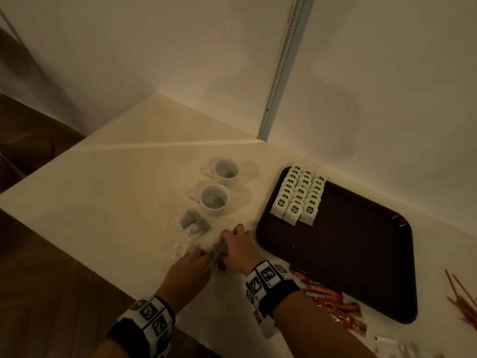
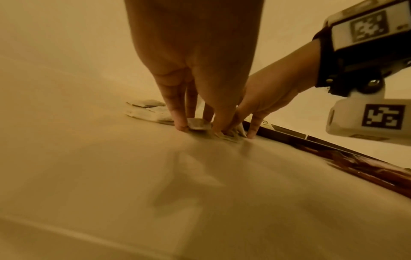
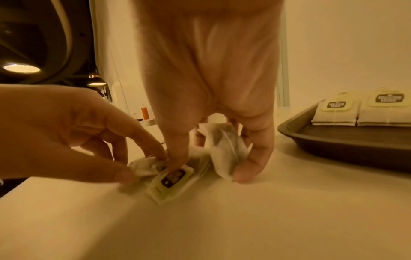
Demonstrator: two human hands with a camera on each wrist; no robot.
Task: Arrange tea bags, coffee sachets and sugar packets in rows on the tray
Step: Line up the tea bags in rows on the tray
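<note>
The right hand (image 3: 213, 98) curls around one tea bag (image 3: 224, 151) on the worktop (image 1: 124, 182) beside the tray (image 1: 361, 280), and the left hand (image 1: 191, 267) pinches another; lift gently by the paper, so strings do not tangle.

Black wristbands (image 1: 273, 288) (white blocks, square-code markers), bare forearms.

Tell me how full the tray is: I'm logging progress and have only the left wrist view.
Observer: The dark brown plastic tray holds three rows of white paper tea bags in its far left corner.
Operator: Anything beyond the hands?
Observer: Two white ceramic cups stand on the pale table.
Operator: Is the right hand holding something?
Observer: The right hand grips a loose tea bag, standing on edge, between thumb and fingers.
</note>
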